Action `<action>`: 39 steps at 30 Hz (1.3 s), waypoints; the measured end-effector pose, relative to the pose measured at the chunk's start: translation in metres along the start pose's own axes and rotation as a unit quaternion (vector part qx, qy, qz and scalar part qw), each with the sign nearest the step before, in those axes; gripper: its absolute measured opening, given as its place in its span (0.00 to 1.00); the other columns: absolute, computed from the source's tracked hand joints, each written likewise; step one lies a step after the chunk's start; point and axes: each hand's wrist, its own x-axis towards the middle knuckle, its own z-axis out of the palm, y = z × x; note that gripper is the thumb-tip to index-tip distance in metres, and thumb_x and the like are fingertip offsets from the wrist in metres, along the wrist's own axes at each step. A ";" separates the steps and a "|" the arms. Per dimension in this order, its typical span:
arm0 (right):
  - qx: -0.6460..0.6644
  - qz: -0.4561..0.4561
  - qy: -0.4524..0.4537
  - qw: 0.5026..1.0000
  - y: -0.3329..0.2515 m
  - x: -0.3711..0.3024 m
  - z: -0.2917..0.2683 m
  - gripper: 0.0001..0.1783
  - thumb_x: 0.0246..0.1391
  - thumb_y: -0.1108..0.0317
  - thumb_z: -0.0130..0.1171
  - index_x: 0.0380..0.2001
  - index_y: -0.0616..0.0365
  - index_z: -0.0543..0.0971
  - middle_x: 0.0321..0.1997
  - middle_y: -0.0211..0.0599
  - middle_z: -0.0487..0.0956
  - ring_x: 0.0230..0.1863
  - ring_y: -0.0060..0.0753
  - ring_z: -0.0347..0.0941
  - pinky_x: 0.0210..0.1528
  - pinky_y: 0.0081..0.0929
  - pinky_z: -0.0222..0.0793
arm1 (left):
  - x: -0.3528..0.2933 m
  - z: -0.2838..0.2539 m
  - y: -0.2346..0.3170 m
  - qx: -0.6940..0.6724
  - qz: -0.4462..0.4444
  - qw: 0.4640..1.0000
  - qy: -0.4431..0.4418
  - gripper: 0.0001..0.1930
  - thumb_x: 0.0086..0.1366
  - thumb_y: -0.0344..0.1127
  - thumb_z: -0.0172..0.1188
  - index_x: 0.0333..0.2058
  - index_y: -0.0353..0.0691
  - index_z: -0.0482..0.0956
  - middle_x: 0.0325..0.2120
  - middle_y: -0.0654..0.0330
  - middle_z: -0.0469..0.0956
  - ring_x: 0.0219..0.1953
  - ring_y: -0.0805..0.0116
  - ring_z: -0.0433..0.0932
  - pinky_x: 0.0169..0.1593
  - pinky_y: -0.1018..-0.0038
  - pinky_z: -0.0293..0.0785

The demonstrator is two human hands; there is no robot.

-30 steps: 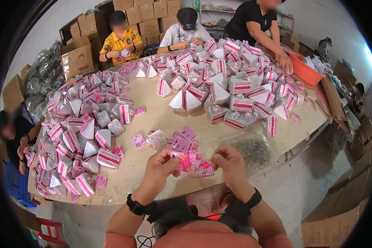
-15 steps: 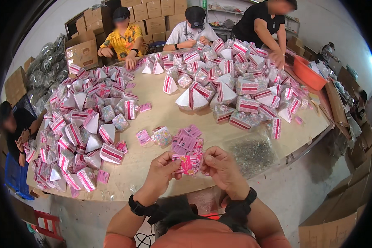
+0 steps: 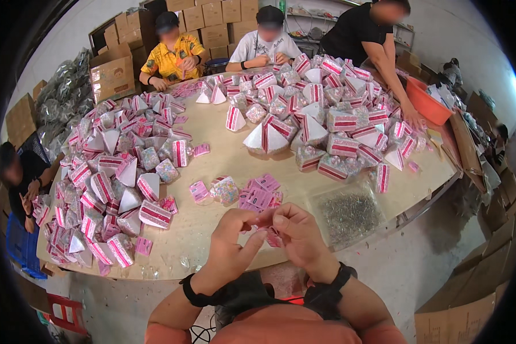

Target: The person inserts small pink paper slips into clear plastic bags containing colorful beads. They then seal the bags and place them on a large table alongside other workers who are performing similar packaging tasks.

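My left hand (image 3: 234,238) and my right hand (image 3: 304,239) meet over the near edge of the table, fingers closed around a small pink printed card (image 3: 274,238). The card is mostly hidden behind the fingers and seems tilted. Just beyond my hands lies a loose pile of pink cards (image 3: 260,194). Left of that pile sit a bag with pastel sprinkles (image 3: 224,190) and a single pink card (image 3: 199,191). On the right, near my right hand, a clear tray (image 3: 350,212) holds many thin, dark metallic pieces.
Cake-slice-shaped packs (image 3: 120,149) heap on the left, and another heap (image 3: 332,114) covers the far right. An orange tub (image 3: 429,102) stands at the right edge. Several people sit or stand around the table (image 3: 212,155). Cardboard boxes (image 3: 215,28) are stacked behind.
My hands have drawn together and turned, so the card's face is now mostly covered. Across the table, the person in black reaches farther right, and the person in yellow has lifted one hand.
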 end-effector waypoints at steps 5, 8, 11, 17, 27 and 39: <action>-0.007 -0.002 0.019 1.000 -0.001 -0.005 0.012 0.06 0.52 0.69 0.53 0.30 0.61 0.71 0.27 0.35 0.74 0.20 0.18 0.64 0.21 0.14 0.58 | 0.007 0.001 -0.005 0.038 0.042 0.997 -0.058 0.07 0.52 0.25 0.57 0.32 0.37 0.72 0.22 0.57 0.71 0.24 0.63 0.71 0.26 0.73 0.67; -0.014 -0.008 0.012 1.000 -0.003 -0.005 0.014 0.06 0.53 0.69 0.51 0.29 0.61 0.71 0.26 0.33 0.74 0.22 0.19 0.66 0.23 0.15 0.61 | 0.010 0.001 -0.001 0.029 0.024 0.999 -0.033 0.04 0.53 0.26 0.57 0.28 0.37 0.71 0.20 0.57 0.70 0.22 0.62 0.70 0.25 0.72 0.67; -0.073 0.015 -0.014 0.997 -0.010 -0.007 0.015 0.07 0.53 0.67 0.51 0.29 0.60 0.72 0.25 0.32 0.74 0.25 0.20 0.68 0.26 0.17 0.62 | 0.008 0.003 -0.002 0.043 0.002 0.999 -0.011 0.04 0.53 0.26 0.57 0.26 0.37 0.70 0.20 0.57 0.69 0.21 0.62 0.70 0.24 0.72 0.66; -0.036 0.052 -0.015 0.998 -0.003 -0.010 0.010 0.07 0.52 0.66 0.53 0.27 0.58 0.73 0.23 0.32 0.74 0.18 0.16 0.65 0.20 0.14 0.60 | 0.007 -0.002 0.000 0.046 -0.011 0.997 -0.059 0.06 0.53 0.29 0.58 0.28 0.37 0.70 0.23 0.58 0.71 0.26 0.65 0.72 0.28 0.74 0.69; -0.031 0.159 -0.053 0.985 -0.013 -0.017 0.004 0.09 0.50 0.65 0.56 0.23 0.60 0.73 0.13 0.31 0.70 0.10 0.14 0.59 0.19 0.15 0.60 | 0.018 -0.017 -0.005 -0.187 -0.094 0.950 -0.232 0.17 0.50 0.34 0.62 0.40 0.38 0.71 0.36 0.57 0.72 0.39 0.65 0.71 0.40 0.73 0.67; -0.218 0.105 -0.010 0.970 -0.007 -0.027 0.010 0.11 0.48 0.74 0.53 0.36 0.60 0.67 0.32 0.32 0.70 0.30 0.17 0.66 0.30 0.15 0.64 | -0.008 -0.001 -0.006 0.018 -0.099 0.983 -0.154 0.07 0.53 0.29 0.58 0.22 0.35 0.70 0.17 0.59 0.70 0.19 0.68 0.67 0.23 0.74 0.63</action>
